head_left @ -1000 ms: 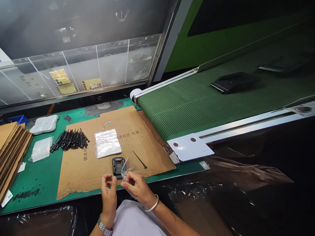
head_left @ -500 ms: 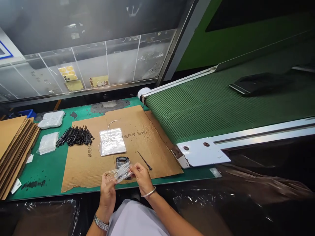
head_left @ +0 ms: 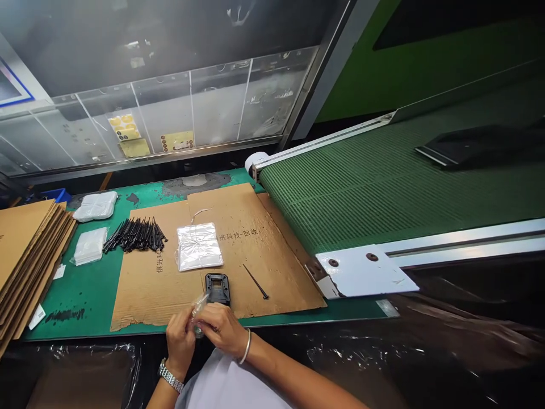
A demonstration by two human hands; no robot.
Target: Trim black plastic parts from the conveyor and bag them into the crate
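The person's left forearm [head_left: 164,399] and right forearm [head_left: 298,380] came in from the bottom of the view and met in front of the body, just over the near edge of the tabletop [head_left: 353,310]. The left hand [head_left: 180,339] stood more upright, with its fingers [head_left: 177,321] curled inward. The right hand [head_left: 221,329] lay across from the right side, back turned upward, and its fingertips [head_left: 201,325] pinched close to the left hand. The left wrist wore a metal watch [head_left: 170,375], and the right wrist a thin silver bangle [head_left: 244,347].

head-worn camera, facing forward and down
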